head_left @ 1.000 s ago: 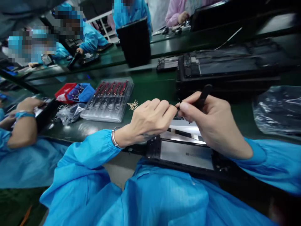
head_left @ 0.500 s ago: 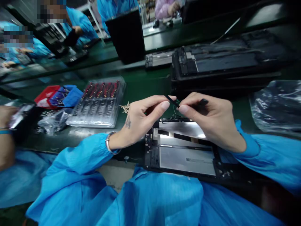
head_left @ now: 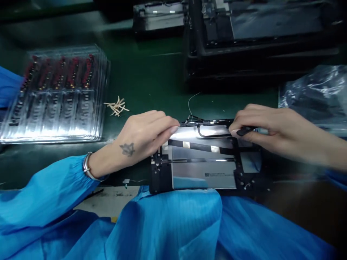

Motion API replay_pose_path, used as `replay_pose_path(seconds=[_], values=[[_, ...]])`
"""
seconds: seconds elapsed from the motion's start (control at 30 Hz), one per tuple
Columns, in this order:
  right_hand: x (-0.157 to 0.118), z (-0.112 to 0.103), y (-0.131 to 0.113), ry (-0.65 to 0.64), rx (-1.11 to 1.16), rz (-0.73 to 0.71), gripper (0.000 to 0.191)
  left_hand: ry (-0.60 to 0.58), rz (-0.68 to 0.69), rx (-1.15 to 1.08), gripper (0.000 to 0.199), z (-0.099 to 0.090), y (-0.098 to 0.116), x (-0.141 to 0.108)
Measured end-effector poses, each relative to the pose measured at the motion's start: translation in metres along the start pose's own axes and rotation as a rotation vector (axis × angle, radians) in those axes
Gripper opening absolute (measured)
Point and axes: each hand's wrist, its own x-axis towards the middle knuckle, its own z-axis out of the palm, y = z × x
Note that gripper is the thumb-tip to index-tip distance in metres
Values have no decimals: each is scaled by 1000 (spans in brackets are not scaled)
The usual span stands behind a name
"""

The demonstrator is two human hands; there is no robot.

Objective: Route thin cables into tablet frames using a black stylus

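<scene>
An opened tablet [head_left: 203, 155] lies in front of me, its silver battery and black flat cable exposed. Over its upper left corner, my left hand [head_left: 148, 135] is closed, thumb and forefinger pressed together at the frame's edge; the fingertips' exact contact is partly hidden. My right hand [head_left: 260, 126] is closed around a slim black tool [head_left: 245, 130] at the tablet's upper right; its tip is hidden, so I cannot tell its kind. A thin pale wire [head_left: 189, 104] curls up from the tablet's far edge between the hands.
Stacked clear trays [head_left: 56, 94] with red and dark small parts stand at left. Beside them lies a small pile of pale strips [head_left: 117, 107]. Dark opened tablets [head_left: 260, 39] are stacked at the back right, near a clear plastic bag [head_left: 317, 97]. Another device [head_left: 162, 18] lies behind.
My hands have parted: the left came down to the tablet's upper left, the right moved with the black tool to its upper right. The view has tilted down, closer to the bench.
</scene>
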Motion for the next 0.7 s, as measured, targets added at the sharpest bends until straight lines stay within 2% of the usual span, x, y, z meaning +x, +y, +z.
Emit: replay_pose_path(seconds=[0.1,0.2,0.4,0.57,0.7], values=[[-2,-1,5,-27,-19,57,20,-27,148,10,19,11,-2,5],[-3,0,8,-23,-49,111,21,-34,226,-28,17,22,-7,10],[0,1,7,-40,-92,226,28,-119,233,-95,21,32,-14,15],[4,2,3,-62,-137,262,32,-189,225,-168,23,38,-17,15],[7,2,1,-56,-156,275,32,-142,192,-248,25,36,-15,20]])
